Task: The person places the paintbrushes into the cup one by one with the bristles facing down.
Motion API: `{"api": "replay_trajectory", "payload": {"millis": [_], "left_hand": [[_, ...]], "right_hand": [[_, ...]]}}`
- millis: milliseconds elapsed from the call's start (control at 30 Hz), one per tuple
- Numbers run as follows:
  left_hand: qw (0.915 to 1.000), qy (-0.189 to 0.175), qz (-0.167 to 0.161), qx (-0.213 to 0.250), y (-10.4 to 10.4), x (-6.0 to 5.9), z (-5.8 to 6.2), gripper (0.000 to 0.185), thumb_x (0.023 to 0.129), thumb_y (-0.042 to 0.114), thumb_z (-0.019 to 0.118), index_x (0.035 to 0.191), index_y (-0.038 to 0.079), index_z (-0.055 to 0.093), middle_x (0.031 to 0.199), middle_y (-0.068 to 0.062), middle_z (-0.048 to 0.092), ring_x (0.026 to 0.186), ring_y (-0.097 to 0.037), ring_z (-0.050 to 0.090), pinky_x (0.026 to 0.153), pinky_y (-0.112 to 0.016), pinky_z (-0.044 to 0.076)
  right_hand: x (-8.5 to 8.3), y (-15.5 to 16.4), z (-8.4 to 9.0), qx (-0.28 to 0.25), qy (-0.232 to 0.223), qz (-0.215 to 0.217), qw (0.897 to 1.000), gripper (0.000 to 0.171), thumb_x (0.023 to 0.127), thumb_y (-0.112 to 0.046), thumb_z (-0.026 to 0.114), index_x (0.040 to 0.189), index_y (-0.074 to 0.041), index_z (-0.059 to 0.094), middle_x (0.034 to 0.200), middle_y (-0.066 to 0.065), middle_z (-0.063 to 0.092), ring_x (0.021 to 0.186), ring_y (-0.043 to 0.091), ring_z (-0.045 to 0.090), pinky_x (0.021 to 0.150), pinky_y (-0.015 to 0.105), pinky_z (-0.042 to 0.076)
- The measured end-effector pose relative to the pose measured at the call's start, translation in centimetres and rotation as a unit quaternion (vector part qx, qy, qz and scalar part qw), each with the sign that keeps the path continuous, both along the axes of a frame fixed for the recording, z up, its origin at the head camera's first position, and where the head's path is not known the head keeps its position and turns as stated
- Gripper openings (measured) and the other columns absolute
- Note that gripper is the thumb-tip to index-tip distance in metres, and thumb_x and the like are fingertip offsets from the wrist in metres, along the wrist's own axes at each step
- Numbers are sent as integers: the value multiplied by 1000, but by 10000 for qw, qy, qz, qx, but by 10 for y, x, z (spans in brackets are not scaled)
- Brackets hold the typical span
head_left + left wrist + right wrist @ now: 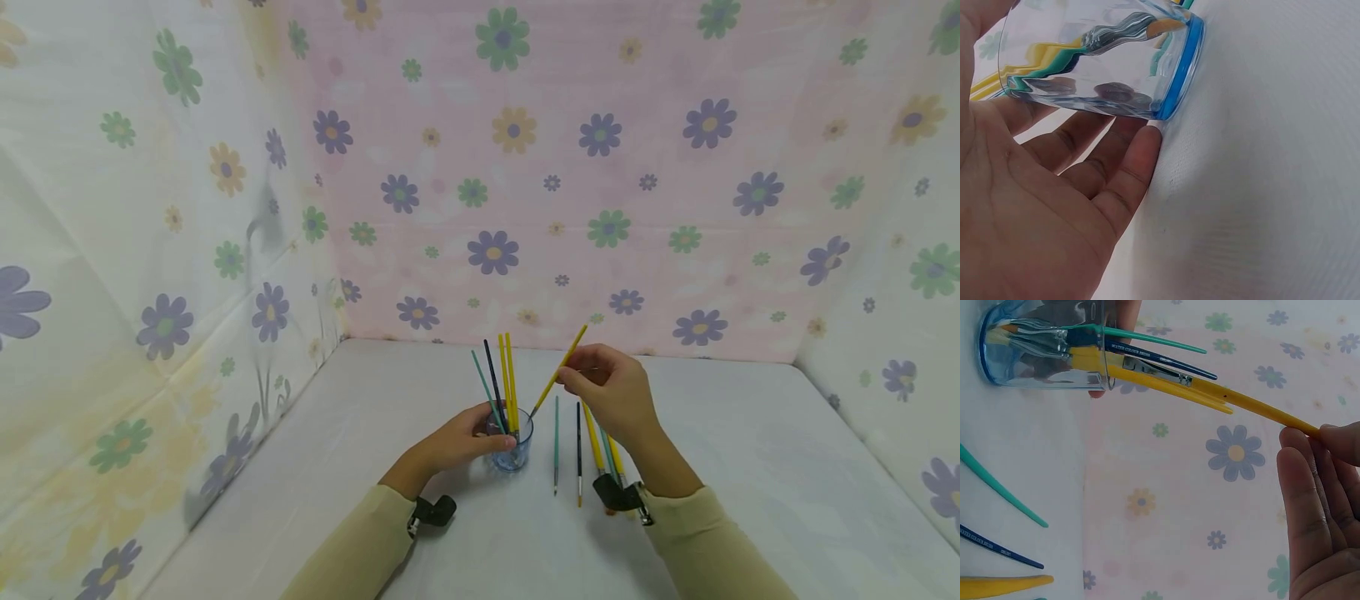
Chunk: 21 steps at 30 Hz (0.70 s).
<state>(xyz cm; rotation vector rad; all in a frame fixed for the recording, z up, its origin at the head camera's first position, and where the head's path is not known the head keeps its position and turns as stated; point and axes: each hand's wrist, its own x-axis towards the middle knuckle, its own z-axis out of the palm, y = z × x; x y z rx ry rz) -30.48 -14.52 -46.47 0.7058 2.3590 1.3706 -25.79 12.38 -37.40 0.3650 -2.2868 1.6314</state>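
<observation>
A clear glass cup (pixel 516 443) with a blue base stands on the white table (pixel 750 467) and holds a teal, a dark blue and two yellow paintbrushes. My left hand (pixel 491 433) grips the cup from the left; in the left wrist view its fingers (pixel 1138 150) lie along the glass (pixel 1097 62). My right hand (pixel 573 375) pinches the upper handle of another yellow brush (pixel 555 379), which slants with its lower end inside the cup. In the right wrist view that brush (pixel 1254 406) runs from the cup (pixel 1041 347) to my fingertips (pixel 1300 462).
Loose brushes lie on the table right of the cup: a teal one (pixel 556 442), a dark blue one (pixel 579 454) and yellow ones (pixel 594 442) partly under my right wrist. Flowered cloth walls (pixel 525 167) close in the left, back and right sides.
</observation>
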Motion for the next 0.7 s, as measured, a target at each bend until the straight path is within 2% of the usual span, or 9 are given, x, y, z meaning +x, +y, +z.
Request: {"api": "replay_trajectory", "payload": {"millis": [333, 700], "left_hand": [[10000, 17, -2, -46, 1, 1, 1, 53, 94, 53, 71, 137, 24, 57, 118, 5, 67, 111, -19, 62, 105, -49, 49], [9999, -103, 0, -66, 0, 1, 3, 54, 96, 50, 70, 140, 22, 56, 120, 5, 68, 114, -19, 61, 108, -53, 48]], "right_hand": [[-7, -7, -16, 69, -322, 149, 9993, 19, 96, -25, 77, 109, -13, 70, 103, 6, 75, 90, 18, 77, 78, 28, 62], [-13, -17, -29, 108, -728, 204, 9971, 16, 95, -23, 76, 107, -12, 71, 101, 5, 75, 85, 19, 76, 78, 33, 63]]}}
